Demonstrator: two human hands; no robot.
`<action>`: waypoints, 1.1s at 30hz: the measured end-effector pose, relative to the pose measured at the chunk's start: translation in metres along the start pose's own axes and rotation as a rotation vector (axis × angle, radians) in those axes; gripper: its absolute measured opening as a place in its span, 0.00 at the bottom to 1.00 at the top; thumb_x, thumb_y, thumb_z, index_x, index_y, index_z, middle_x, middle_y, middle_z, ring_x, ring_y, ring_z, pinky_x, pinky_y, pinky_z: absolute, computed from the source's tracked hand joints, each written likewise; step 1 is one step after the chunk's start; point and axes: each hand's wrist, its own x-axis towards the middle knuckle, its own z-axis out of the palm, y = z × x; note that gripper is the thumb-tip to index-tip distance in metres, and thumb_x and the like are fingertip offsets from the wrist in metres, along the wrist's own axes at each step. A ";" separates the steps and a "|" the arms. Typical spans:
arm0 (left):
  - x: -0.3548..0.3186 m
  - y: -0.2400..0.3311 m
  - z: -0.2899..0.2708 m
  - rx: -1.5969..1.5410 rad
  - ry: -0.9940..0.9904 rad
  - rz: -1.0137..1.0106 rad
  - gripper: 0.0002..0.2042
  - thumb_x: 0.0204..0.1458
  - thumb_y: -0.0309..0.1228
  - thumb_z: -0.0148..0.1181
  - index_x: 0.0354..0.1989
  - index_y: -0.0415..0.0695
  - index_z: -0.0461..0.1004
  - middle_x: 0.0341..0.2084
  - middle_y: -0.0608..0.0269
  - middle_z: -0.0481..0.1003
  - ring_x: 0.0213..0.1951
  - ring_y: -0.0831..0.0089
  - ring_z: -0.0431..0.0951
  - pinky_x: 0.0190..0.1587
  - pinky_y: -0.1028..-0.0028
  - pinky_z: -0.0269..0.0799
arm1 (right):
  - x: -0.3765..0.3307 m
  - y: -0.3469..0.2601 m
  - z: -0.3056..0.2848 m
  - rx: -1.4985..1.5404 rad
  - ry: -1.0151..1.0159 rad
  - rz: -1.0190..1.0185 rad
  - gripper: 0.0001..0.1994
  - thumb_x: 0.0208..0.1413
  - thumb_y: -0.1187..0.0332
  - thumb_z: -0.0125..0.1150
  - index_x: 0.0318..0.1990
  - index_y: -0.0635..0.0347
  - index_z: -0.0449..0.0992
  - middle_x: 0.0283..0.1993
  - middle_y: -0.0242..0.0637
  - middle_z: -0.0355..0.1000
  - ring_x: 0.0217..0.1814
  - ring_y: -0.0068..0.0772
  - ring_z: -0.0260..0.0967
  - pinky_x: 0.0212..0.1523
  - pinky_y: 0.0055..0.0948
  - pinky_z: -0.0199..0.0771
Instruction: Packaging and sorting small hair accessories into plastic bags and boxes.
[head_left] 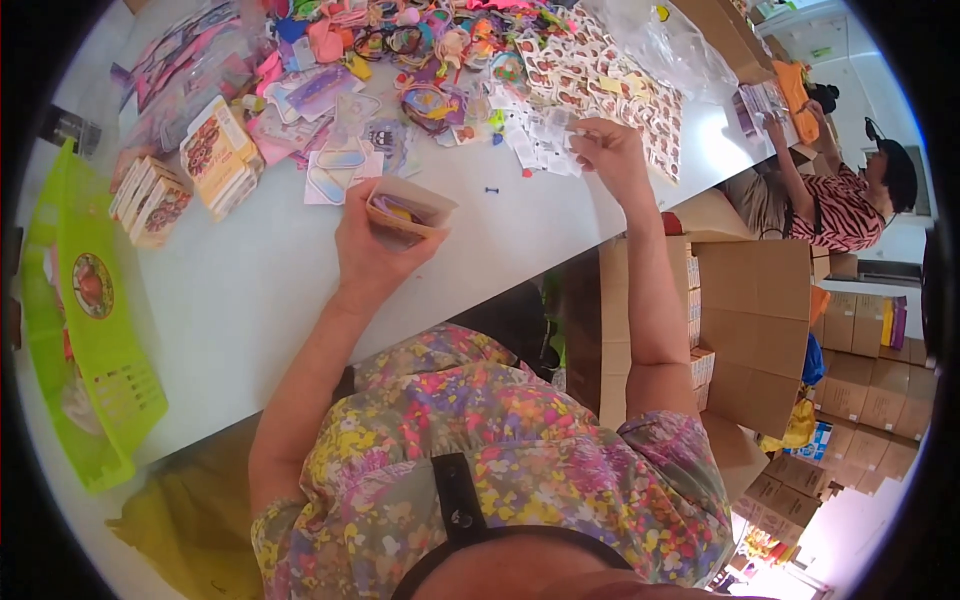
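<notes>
My left hand [368, 250] holds a small open cardboard box [408, 208] above the white table [240, 300]; something purple and yellow shows inside it. My right hand [608, 152] reaches farther out, its fingers pinched on a small clear packet [560, 128] at the edge of a heap of such packets. A tiny dark pin-like piece [491, 189] lies on the table between the two hands.
Colourful hair accessories and sticker sheets [600, 70] cover the far table. Stacks of small printed boxes [215, 155] lie at the left. A lime green basket [85, 330] stands at the left edge. Cardboard cartons [755, 330] pile up on the right. Another person in a striped top [835, 205] works at the far right.
</notes>
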 end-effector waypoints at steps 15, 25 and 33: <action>0.000 0.005 -0.004 -0.040 -0.053 -0.117 0.38 0.34 0.34 0.79 0.53 0.42 0.60 0.43 0.56 0.72 0.44 0.67 0.76 0.47 0.69 0.74 | 0.017 0.012 0.017 -0.766 0.030 -0.233 0.10 0.47 0.71 0.58 0.38 0.54 0.80 0.26 0.46 0.75 0.26 0.46 0.74 0.30 0.37 0.73; -0.002 -0.004 -0.005 -0.050 -0.032 -0.093 0.38 0.33 0.34 0.79 0.53 0.42 0.60 0.41 0.56 0.72 0.43 0.67 0.76 0.45 0.69 0.73 | 0.016 -0.010 0.006 -0.866 -0.175 -0.222 0.15 0.44 0.73 0.59 0.42 0.55 0.81 0.25 0.46 0.75 0.24 0.41 0.72 0.30 0.37 0.71; 0.002 -0.001 -0.002 0.116 0.008 0.037 0.38 0.34 0.35 0.79 0.52 0.43 0.59 0.38 0.56 0.74 0.39 0.68 0.78 0.42 0.69 0.77 | -0.060 -0.124 0.061 0.055 -0.426 -0.229 0.09 0.47 0.80 0.65 0.38 0.63 0.79 0.28 0.29 0.75 0.25 0.16 0.70 0.24 0.18 0.69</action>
